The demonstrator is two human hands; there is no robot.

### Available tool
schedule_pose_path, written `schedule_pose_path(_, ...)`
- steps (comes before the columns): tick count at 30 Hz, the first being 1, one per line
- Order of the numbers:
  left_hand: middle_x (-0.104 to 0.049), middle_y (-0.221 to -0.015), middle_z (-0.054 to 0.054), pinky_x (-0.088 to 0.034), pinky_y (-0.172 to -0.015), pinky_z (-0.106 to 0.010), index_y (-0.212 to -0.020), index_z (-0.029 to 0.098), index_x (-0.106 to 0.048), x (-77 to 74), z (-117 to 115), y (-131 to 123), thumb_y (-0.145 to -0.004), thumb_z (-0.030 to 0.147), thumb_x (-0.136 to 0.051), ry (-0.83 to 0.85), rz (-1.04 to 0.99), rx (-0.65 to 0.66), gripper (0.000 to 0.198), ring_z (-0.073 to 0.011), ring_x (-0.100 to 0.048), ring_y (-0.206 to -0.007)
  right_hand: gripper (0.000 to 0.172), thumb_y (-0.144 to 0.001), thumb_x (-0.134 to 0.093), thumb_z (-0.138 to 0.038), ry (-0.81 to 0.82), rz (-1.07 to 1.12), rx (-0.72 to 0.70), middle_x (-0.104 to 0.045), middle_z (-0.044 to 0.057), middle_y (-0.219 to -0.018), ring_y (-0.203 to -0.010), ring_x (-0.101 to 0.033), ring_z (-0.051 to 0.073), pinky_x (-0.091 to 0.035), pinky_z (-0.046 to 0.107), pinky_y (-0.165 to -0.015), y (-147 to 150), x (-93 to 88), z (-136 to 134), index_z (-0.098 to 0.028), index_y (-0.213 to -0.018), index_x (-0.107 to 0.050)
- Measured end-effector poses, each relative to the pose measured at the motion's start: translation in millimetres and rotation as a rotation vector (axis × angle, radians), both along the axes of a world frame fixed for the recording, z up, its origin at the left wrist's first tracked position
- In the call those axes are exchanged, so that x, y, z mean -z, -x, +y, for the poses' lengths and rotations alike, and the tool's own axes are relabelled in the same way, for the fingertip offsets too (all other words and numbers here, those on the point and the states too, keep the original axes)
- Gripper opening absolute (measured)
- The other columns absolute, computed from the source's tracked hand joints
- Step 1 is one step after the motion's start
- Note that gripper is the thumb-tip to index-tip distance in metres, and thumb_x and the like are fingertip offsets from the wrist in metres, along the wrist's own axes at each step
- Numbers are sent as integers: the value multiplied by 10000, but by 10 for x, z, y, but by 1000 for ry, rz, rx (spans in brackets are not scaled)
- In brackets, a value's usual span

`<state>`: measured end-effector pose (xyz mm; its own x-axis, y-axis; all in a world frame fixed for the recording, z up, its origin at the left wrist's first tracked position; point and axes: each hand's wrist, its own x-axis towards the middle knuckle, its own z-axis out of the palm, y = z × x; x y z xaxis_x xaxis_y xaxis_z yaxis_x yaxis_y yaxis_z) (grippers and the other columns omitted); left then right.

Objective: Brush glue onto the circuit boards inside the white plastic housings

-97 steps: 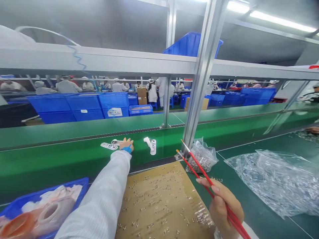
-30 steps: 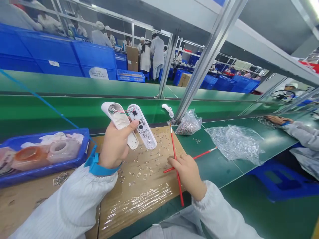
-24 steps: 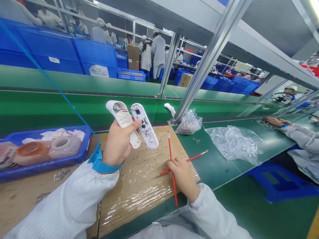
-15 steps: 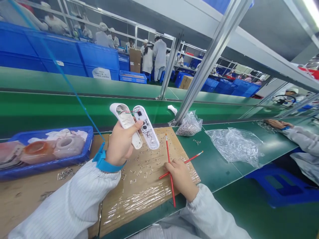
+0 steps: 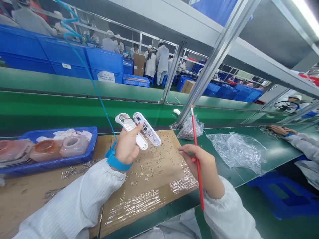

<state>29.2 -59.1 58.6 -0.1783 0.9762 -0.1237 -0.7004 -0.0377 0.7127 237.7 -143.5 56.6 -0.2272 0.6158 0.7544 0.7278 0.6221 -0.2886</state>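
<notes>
My left hand clamps the open casing; my right hand is closed around a brush. I judge this the clip-picking step; the next move needs a steady fingertip pinch.

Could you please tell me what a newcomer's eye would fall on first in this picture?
First comes the left hand, raised in the middle of the view and gripping an opened white casing with its circuit board showing. Just to its right, the right hand holds a red brush upright, over the edge of a cardboard sheet strewn with small metal parts. A blue tray sits at the far left of the bench.
</notes>
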Motion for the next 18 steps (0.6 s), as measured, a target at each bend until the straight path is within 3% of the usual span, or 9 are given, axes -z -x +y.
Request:
schedule_pose_path(5, -690, -929, -14, -503, -822, -351, -931, 187, -619, 17, -20, -22, -592, 91, -789, -71, 4, -110, 391, -172, -643, -849, 162, -822, -635, -103, -54, 117, -18, -709, 2, -883, -709, -684, 86, -571, 155, -605, 267, -196, 102, -205, -835, -510)
schedule_pose_path(9, -684, -900, -23, -509, -819, -364, -901, 167, -625, -18, -31, -14, -581, 108, -801, -74, 0, -104, 369, -185, -646, -845, 186, -818, -612, -67, -6, 114, -80, -717, 0, -885, -762, -700, 102, -579, 164, -612, 323, -303, 148, -211, -872, -506)
schedule_pose_path(13, -693, -939, -33, -505, -821, -345, -897, 172, -628, -30, -36, -4, -583, 137, -813, -104, -26, -148, 366, -185, -644, -885, 193, -828, -556, -20, 59, 81, -181, -722, 4, -895, -850, -705, 118, -585, 183, -673, 352, -357, 189, -205, -863, -515)
schedule_pose_path(18, -684, -871, -24, -509, -744, -303, -867, 165, -608, -52, -51, -16, -570, 175, -826, -107, -46, -226, 369, -160, -640, -795, 178, -830, -617, -93, 87, 142, -166, -705, 5, -933, -792, -688, 108, -571, 198, -647, 508, -367, 225, -212, -851, -486)
